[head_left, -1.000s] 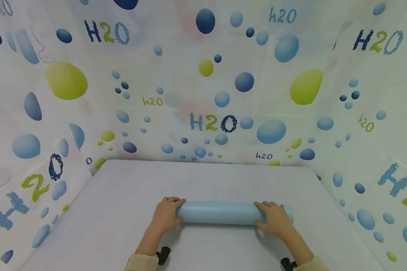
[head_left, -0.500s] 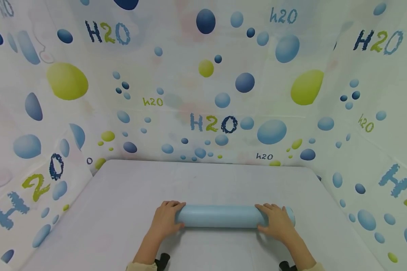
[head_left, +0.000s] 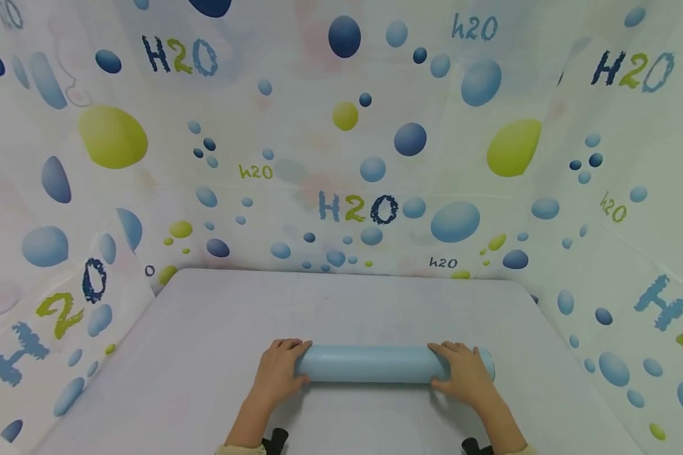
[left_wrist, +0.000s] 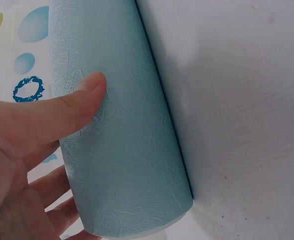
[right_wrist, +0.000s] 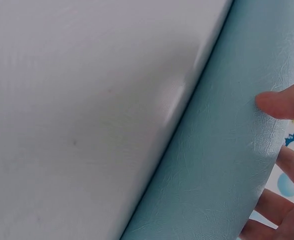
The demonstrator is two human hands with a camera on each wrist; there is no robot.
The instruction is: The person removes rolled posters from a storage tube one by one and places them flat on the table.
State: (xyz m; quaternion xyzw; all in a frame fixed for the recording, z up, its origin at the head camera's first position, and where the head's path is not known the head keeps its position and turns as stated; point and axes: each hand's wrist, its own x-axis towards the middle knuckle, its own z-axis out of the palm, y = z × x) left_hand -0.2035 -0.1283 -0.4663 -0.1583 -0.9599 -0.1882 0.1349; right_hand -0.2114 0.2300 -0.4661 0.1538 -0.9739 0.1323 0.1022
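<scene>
A light blue roll (head_left: 372, 364) with a creased, leather-like surface lies crosswise on the white table. My left hand (head_left: 280, 371) grips it at the left end. In the left wrist view, the thumb (left_wrist: 92, 84) presses on the near side of the roll, and the other fingers reach round behind it. Near the right end, my right hand (head_left: 461, 371) holds the roll the same way, with a short piece of it showing past the hand. The right wrist view has that thumb (right_wrist: 272, 104) on the roll, its fingers partly hidden behind.
The white table top (head_left: 341, 303) stretches out beyond the roll and to both sides. Curtain-like walls (head_left: 296, 114) printed with bubbles and H2O lettering enclose the table at the back, left and right. A black wrist mount (head_left: 274, 440) shows by the left sleeve.
Both hands and the roll have shifted slightly toward me since the first frame, with the hold unchanged. In the last half second they have hardly moved.
</scene>
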